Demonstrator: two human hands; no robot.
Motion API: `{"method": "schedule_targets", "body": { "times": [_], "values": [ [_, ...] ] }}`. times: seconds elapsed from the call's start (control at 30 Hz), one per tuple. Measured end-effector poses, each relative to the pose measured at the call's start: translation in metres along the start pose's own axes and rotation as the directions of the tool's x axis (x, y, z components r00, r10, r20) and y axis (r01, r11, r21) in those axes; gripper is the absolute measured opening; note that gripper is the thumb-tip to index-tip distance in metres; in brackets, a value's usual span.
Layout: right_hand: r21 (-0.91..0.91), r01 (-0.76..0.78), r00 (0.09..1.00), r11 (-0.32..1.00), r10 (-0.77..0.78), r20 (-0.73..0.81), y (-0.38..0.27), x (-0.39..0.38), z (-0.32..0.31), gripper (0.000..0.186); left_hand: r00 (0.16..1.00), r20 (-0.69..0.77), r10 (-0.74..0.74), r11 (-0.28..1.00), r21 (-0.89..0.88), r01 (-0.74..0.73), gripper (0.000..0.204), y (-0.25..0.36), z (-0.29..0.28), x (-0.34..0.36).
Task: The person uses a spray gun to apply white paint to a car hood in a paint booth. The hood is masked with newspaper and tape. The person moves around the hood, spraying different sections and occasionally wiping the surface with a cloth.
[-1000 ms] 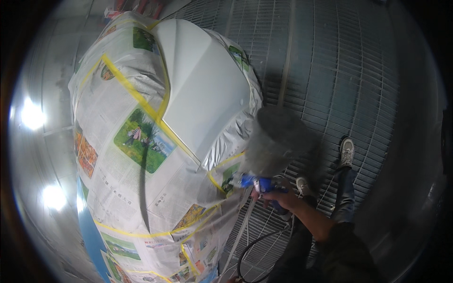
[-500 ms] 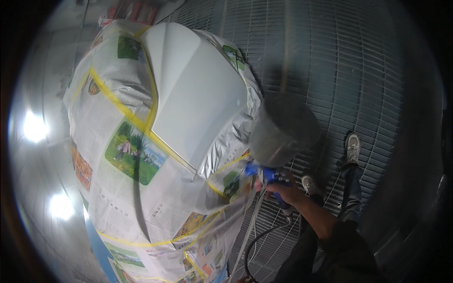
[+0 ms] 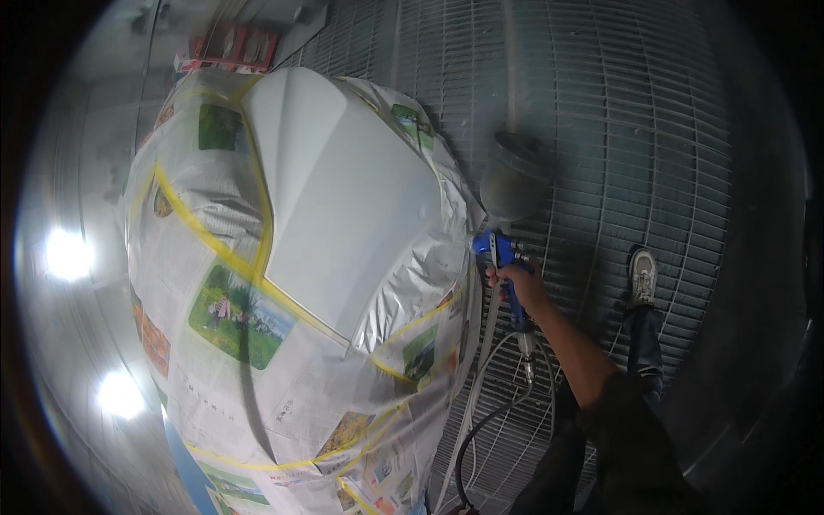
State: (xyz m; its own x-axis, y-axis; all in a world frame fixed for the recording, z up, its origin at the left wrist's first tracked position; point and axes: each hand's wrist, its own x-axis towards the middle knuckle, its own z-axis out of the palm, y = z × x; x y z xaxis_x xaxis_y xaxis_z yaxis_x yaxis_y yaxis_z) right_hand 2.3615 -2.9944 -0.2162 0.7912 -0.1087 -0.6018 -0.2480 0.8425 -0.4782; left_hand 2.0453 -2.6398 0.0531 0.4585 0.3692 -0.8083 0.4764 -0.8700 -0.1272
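Note:
My right hand (image 3: 524,287) is wrapped round the handle of a blue spray gun (image 3: 498,247). A grey, cloudy paint cup (image 3: 515,184) sits on top of the gun, and its nozzle faces left toward a white car panel (image 3: 343,189). From the gun's base a black air hose (image 3: 474,439) curves down to the lower edge. Only a sliver of my left hand (image 3: 465,510) shows there, closed at the hose. Printed masking paper (image 3: 257,403), yellow tape (image 3: 206,213) and crinkled silvery film (image 3: 403,292) surround the bare panel.
A grated floor (image 3: 601,172) lies along the right side. My shoe (image 3: 643,273) stands on it. Bright lamps (image 3: 120,395) glow at the left, and red items (image 3: 236,47) stand beyond the wrapped car.
The spray gun has moved up and slightly right in my right hand, and its handle now shows more fully. The view has shifted, so the panel appears lower.

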Motion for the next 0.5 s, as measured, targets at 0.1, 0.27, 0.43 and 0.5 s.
{"method": "schedule_targets", "body": {
  "times": [0.1,0.27,0.43,0.5],
  "values": [
    [-0.027,-0.009,0.994,1.000,0.006,-0.112,0.004,0.033,-0.020,0.021,0.999,-0.031,0.015,1.000,0.009,-0.015,0.046,0.035,-0.004,-0.001],
    [-0.119,-0.033,0.984,0.992,0.011,-0.178,-0.015,0.055,-0.037,0.017,0.999,-0.019,-0.041,0.998,-0.038,0.040,0.043,0.066,-0.004,-0.004],
    [-0.089,-0.128,0.951,0.988,0.148,0.270,-0.092,0.002,-0.041,0.020,1.000,-0.030,-0.003,0.999,-0.049,0.002,0.037,0.111,-0.009,-0.032],
    [-0.115,-0.158,0.928,0.981,0.187,0.322,-0.141,-0.009,-0.038,0.021,0.977,-0.120,0.176,0.980,-0.074,-0.186,0.035,0.090,0.007,-0.019]
  ]
}}
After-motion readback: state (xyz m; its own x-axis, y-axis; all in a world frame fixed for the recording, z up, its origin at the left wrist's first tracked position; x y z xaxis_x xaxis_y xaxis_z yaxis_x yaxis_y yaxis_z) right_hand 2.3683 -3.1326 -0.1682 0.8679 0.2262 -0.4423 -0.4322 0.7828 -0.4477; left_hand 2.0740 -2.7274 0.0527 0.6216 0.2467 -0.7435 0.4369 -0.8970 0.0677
